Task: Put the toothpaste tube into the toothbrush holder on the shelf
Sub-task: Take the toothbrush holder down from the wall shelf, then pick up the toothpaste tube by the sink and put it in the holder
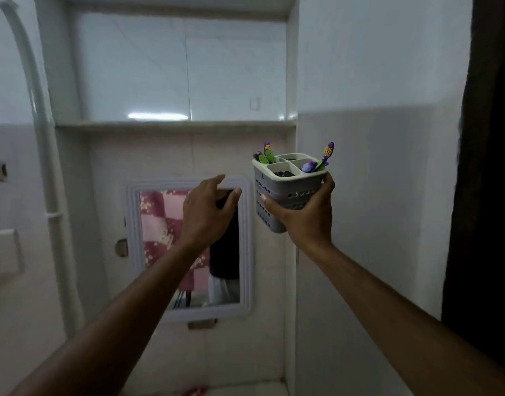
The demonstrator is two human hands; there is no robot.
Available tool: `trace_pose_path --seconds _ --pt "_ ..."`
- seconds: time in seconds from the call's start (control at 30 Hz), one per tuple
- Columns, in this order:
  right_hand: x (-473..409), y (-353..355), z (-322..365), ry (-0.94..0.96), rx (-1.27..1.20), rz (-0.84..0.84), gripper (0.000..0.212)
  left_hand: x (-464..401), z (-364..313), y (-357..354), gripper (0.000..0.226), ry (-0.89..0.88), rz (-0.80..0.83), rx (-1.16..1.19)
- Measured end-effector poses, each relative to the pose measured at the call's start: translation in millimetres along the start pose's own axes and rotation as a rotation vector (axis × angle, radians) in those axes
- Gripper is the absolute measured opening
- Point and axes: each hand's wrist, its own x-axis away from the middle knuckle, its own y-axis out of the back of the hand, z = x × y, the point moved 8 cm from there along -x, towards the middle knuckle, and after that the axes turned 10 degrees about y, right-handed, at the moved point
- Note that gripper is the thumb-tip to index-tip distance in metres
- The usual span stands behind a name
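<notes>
My right hand [305, 214] grips a grey perforated toothbrush holder [285, 192] with a white four-compartment top, held up in the air below the shelf [177, 125]. Purple and green toothbrushes [327, 155] stick out of its left and right compartments, and something dark lies in the front compartment. My left hand [207, 208] is raised to the left of the holder with fingers spread and nothing in it. I see no toothpaste tube as such.
A white-framed mirror [247, 252] hangs on the tiled wall under the shelf, behind my left hand. A white pipe [42, 138] runs down the left wall. A switch plate [2, 250] is at far left. A dark door edge [485, 195] stands at right.
</notes>
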Motion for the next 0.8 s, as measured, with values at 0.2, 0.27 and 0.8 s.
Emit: trace_pose_path --seconds 0.2,0.27,0.8 --pt "107.3 19.4 -35.6 -0.148 -0.045 0.131 0.131 118.1 53.7 -21.8 0.055 0.096 0.139 -0.054" --pt "139.0 23.6 -48.8 -0.197 -0.038 0.176 0.130 154.3 74.7 -32.6 0.058 0.172 0.192 -0.054" --pt "391.4 13.9 -163.5 -0.595 0.102 0.400 0.110 361.7 293.7 -53.3 0.026 0.666 0.444 -0.079"
